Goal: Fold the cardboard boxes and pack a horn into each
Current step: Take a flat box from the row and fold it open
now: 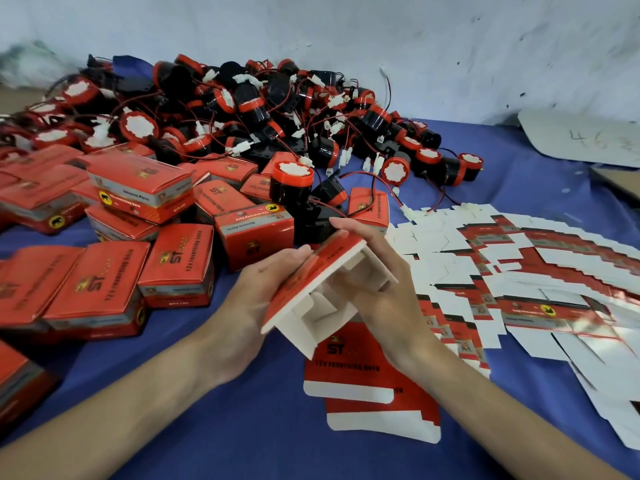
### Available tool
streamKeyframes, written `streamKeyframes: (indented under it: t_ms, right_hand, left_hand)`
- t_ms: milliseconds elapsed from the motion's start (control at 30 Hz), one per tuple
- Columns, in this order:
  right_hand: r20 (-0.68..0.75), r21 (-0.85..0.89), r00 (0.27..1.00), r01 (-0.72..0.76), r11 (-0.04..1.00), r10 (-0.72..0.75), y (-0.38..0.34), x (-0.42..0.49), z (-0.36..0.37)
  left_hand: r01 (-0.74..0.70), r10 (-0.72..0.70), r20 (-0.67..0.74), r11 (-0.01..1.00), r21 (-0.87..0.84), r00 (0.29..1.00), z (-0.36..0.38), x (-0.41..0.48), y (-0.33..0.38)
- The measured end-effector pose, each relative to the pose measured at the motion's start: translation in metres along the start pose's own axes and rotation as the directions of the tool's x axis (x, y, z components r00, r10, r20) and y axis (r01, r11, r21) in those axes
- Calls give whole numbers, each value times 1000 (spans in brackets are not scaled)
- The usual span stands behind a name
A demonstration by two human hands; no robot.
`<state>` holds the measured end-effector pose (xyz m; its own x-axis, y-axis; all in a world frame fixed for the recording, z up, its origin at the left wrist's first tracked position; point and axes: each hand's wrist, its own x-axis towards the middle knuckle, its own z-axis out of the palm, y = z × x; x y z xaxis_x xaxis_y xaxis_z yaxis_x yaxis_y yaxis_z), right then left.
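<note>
While both hands grip it, a half-folded box hangs above the blue cloth

Though the blue cloth (221, 427) covers the whole work surface, only the near strip around the forearms and a patch at back right lie bare. A heap of round black horns (242, 109) with red caps, white plugs and thin wires fills the back, reaching the pale, scuffed wall (450, 46). A fan of flat cartons (540, 271), printed red and white, overlaps across the right side and runs off the right edge. Closed boxes (104, 282) of red cardboard crowd the left, some stacked, some cut off by the frame. A white sheet (581, 140) with handwritten marks lies at far right, partly out of view.

In the middle, lifted off the cloth, the half-folded box (322, 292) of red-and-white cardboard tilts with its red face up and its white open end toward the camera, flaps partly turned in. The left hand (256, 299) grips its left side, thumb on the red face, fingers hidden beneath. The right hand (384, 282) clasps the right side, one finger laid over the far top edge. Its thumb cannot be made out among the blurred flaps. Directly below the box, one flat carton (374, 400) lies print up on the cloth. Just behind the hands an upright horn (291, 183) stands cap up.
</note>
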<state>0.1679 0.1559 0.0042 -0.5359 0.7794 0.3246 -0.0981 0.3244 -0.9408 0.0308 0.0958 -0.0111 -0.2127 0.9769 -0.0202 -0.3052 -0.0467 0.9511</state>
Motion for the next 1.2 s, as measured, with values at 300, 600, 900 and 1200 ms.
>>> streamKeyframes:
  t_ms: [300, 600, 900, 1200]
  right_hand:
    - [-86, -60, 995, 46, 997, -51, 0, -3, 3]
    - [-36, -74, 999, -39, 996, 36, 5, 6, -6]
    - [-254, -52, 967, -15, 999, 1, -1, 6, -11]
    - [-210, -127, 968, -168, 978, 139, 2, 7, -1]
  left_hand:
    - [6, -12, 98, 998, 68, 995, 0, -4, -9]
    - [68, -67, 140, 998, -3, 988, 1, -10, -5]
    - [-304, 228, 243, 889, 342, 943, 11, -9, -10]
    - [-576, 643, 153, 523, 629, 751, 10, -18, -6]
